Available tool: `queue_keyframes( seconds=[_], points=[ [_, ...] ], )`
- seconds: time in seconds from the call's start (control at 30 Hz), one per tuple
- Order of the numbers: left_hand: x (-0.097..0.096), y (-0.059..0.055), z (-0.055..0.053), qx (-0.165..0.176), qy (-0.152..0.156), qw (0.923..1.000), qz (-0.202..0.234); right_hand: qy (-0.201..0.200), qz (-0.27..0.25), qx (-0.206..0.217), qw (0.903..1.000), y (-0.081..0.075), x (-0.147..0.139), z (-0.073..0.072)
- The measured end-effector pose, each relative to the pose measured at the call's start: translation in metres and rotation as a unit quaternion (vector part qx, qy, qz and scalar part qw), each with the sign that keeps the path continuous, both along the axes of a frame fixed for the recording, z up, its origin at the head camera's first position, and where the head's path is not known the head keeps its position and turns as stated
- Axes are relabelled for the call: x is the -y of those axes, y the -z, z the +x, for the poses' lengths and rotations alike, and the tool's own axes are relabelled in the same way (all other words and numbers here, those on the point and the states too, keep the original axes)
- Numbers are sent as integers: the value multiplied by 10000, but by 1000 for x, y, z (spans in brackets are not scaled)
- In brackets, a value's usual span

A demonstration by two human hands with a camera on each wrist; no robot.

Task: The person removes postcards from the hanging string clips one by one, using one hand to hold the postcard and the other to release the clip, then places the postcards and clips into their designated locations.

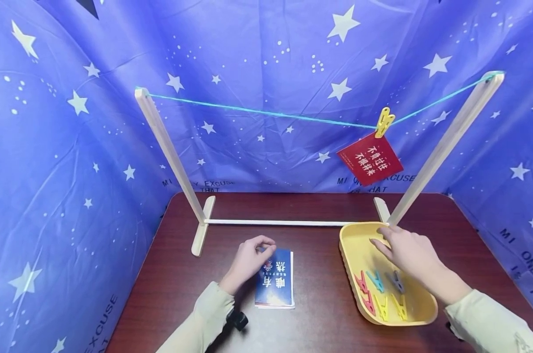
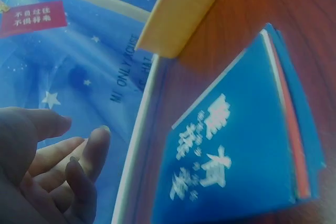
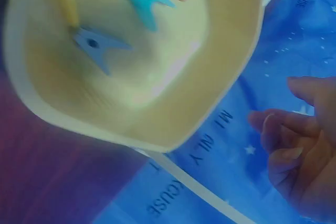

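Note:
My left hand (image 1: 250, 259) hovers beside the upper left of a stack of blue-topped cards (image 1: 272, 290) with white lettering, its fingers loosely bent. In the left wrist view that hand holds nothing, and red and blue edges show in the stack (image 2: 252, 145). Over the far part of a yellow plastic tray (image 1: 359, 241) is my right hand (image 1: 412, 251). The right wrist view shows its fingers relaxed with nothing between them. Several clothespins lie in the tray: red (image 1: 368, 301), yellow (image 1: 399, 307), turquoise (image 1: 375, 280) and grey-blue (image 1: 396, 281).
A wooden frame (image 1: 171, 149) carries a turquoise string (image 1: 248, 110). From the string, a yellow clothespin (image 1: 384, 123) holds a tilted red card (image 1: 368, 159) with white lettering. A white bar (image 1: 270, 223) joins the frame's feet. Blue star-patterned cloth (image 1: 248, 49) surrounds the dark wooden table (image 1: 173, 289).

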State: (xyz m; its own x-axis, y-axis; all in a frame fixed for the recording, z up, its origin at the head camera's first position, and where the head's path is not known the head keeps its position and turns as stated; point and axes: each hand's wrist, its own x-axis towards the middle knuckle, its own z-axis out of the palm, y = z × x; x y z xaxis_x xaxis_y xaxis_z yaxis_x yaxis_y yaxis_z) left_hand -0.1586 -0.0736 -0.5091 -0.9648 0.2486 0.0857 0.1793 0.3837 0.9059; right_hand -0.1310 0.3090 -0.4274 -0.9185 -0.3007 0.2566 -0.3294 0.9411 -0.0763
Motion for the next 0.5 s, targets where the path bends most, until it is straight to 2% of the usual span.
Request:
queue_keyframes(
  seconds=[0.13, 0.27, 0.5],
  points=[
    [-9, -9, -5, -226, 80, 9996, 142, -250, -85, -663, 9975, -20, 3, -3],
    [-17, -20, -11, -440, 134, 9987, 201, -470, -175, -1345, 9896, -38, 6, -9],
    [-22, -34, -16, -702, -33, 9972, 241, -561, -330, -1755, 9823, -66, 16, -17]
  ],
)
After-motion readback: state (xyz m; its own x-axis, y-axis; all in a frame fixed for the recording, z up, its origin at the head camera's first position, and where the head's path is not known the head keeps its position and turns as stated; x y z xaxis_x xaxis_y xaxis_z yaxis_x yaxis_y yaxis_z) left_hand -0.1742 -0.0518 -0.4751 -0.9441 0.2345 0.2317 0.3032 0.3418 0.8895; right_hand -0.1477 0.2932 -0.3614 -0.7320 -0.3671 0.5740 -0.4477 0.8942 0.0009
